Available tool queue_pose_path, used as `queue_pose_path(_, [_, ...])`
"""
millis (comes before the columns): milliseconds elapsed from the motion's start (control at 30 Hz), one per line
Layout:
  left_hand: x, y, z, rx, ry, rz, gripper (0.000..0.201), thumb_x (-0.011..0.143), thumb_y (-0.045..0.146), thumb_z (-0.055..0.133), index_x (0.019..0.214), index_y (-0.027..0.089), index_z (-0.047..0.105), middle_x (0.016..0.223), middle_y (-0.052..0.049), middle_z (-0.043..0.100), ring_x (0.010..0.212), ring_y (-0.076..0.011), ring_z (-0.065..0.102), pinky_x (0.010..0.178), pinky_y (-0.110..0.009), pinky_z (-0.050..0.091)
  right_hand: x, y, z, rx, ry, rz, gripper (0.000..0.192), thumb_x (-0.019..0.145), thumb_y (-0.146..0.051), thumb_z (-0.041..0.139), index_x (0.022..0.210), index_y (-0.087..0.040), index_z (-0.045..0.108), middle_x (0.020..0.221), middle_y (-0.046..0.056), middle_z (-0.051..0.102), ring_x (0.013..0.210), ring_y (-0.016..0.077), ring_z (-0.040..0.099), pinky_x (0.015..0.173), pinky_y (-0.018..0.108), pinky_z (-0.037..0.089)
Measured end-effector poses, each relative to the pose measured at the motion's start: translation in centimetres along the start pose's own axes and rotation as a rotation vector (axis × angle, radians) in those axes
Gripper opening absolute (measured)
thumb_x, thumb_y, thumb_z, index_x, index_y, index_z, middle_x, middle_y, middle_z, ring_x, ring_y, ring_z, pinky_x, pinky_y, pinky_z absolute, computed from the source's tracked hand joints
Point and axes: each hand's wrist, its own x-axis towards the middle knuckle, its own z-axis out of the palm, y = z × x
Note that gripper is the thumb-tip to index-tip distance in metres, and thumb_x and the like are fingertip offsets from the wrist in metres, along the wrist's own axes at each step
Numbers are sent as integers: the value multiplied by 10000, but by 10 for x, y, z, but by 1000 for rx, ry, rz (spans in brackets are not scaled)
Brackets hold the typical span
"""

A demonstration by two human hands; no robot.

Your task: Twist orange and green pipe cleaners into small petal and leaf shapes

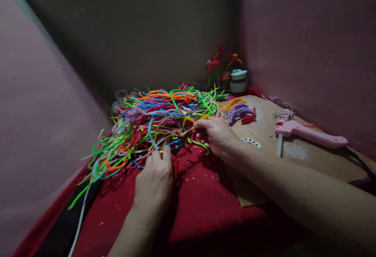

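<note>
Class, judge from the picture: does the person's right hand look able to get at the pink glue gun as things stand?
Probably yes. The right hand rests at the pipe cleaner pile, and the pink glue gun lies uncovered on the cardboard to its right, with nothing standing between them.

Dim, murky light; shadow deepest behind pipe cleaner pile (158,120); soft blur, walls bent at edges.

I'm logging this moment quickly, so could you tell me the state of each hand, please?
Left hand: closed on the scissors.
Right hand: fingers curled in the pipe cleaners; its grip cannot be told.
</note>
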Motion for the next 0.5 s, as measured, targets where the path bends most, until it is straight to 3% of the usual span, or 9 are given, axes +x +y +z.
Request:
queue_pose_path(233, [7,-3,2,-186,-176,6,386,882,116,328,1250,145,438,1004,-105,578,930,-201,602,673,-274,507,0,0,2,123,-43,62,101,590,-59,558,550,-138,509,456,-12,538,401,75,491,366,179,336])
queue_pose_path(367, [6,-4,2,-286,-212,21,372,884,123,347,1244,154,435,1088,-109,576,982,-202,598,739,-294,507,1,2,2,149,-60,33,107,563,-63,593,533,-136,520,464,-11,546,417,78,503,371,181,342])
queue_pose_path(500, [5,-3,1,-227,-195,6,404,881,107,332,1273,146,421,1056,-115,570,976,-222,592,722,-315,512,2,4,1,113,-68,-14,114,540,-72,596,511,-137,507,425,-27,509,386,72,465,355,182,309])
